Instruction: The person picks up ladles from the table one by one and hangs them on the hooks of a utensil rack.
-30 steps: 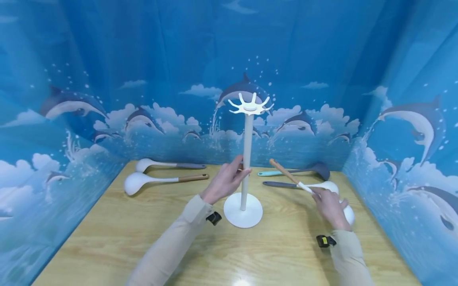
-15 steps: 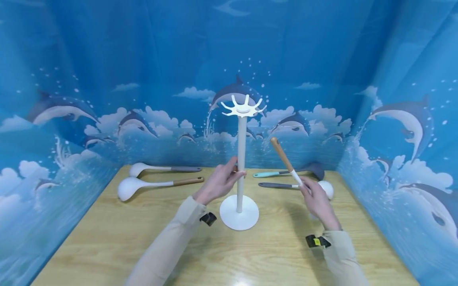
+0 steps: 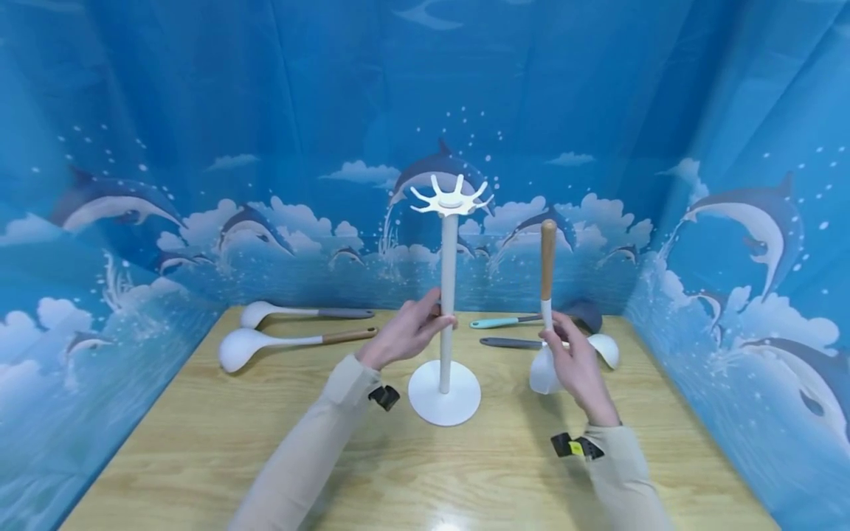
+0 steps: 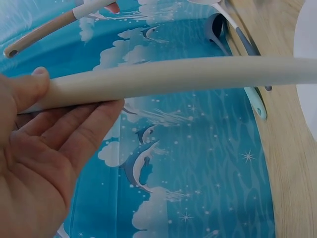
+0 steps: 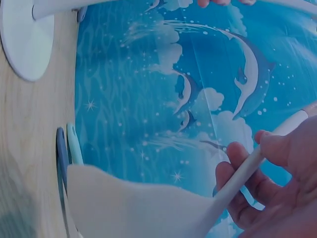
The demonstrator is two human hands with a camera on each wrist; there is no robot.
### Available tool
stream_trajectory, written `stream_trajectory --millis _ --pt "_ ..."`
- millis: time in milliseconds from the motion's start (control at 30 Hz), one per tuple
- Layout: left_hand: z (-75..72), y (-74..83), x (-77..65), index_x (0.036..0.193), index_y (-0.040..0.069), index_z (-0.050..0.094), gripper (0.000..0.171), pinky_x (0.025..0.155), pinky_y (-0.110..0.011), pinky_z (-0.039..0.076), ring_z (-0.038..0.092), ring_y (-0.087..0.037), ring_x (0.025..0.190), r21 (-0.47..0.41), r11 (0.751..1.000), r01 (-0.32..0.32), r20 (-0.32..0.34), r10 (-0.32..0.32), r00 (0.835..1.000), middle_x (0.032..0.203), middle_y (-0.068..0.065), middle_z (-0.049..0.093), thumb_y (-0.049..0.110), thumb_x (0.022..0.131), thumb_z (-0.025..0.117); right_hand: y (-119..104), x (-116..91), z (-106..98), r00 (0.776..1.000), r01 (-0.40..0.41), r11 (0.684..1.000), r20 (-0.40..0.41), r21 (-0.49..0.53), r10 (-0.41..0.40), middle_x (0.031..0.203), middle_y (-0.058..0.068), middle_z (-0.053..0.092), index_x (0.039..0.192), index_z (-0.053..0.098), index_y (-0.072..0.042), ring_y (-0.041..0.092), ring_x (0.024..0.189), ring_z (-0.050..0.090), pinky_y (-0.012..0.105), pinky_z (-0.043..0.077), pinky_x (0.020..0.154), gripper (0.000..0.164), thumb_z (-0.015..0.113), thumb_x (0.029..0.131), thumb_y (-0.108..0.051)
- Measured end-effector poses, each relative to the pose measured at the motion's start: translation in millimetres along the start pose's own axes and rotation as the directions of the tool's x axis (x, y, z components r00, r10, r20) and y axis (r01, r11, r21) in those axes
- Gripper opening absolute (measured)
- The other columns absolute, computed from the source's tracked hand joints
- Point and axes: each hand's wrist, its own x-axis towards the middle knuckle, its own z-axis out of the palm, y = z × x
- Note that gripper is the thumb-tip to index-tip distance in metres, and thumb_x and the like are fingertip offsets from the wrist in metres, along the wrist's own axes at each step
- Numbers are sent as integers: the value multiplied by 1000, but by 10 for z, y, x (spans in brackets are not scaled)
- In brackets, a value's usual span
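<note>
A white utensil stand (image 3: 448,280) with a ring of upturned hooks at its top stands upright on a round base. My left hand (image 3: 406,333) holds its pole about midway, thumb on one side and fingers on the other, as the left wrist view (image 4: 54,134) shows. To the right, my right hand (image 3: 579,363) pinches the white shaft of a spatula (image 3: 547,262) with a wooden handle. The handle points up, and the broad white blade (image 5: 133,206) hangs down close over the table. In the right wrist view, thumb and fingertips (image 5: 237,153) close round the shaft.
Two white ladles, one grey-handled (image 3: 345,313) and one wooden-handled (image 3: 242,349), lie at the back left. At the back right are a dark ladle with a mint handle (image 3: 494,323) and a grey-handled white utensil (image 3: 508,343). A dolphin-print curtain (image 3: 299,110) encloses the wooden table (image 3: 425,472).
My right hand has lifted the spatula off the table, moved it left and turned it from slanted to upright, handle up. The left hand stays on the pole.
</note>
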Motion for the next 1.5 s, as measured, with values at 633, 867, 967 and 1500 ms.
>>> stream_trajectory --millis 633,867,967,1500 --pt "-141 119 39 136 13 51 41 86 -33 58 68 -20 107 44 999 19 -98 -15 995 117 -8 69 31 100 58 -341 121 186 997 65 992 32 108 -69 126 20 61 143 50 -18 35 118 57 59 44 102 38 45 106 -25" --pt "-366 310 55 135 9 55 39 93 -34 56 63 -23 114 102 978 -181 -420 208 883 125 -12 64 23 99 61 -458 175 220 996 72 990 48 119 -78 118 18 64 143 51 -19 32 115 57 56 46 101 40 46 105 -30" --pt "-453 395 77 133 5 56 38 94 -36 55 60 -23 117 163 949 -270 -545 315 777 127 -15 62 18 98 62 -493 202 235 995 82 990 49 116 -88 117 18 65 144 51 -18 31 114 58 55 46 101 41 46 105 -31" --pt "-852 961 314 128 5 64 37 111 -38 39 48 -28 131 528 786 -320 -540 602 588 135 -18 56 28 99 60 -734 273 239 992 98 988 67 118 -106 121 18 64 144 50 -22 30 115 59 55 45 101 41 46 105 -31"
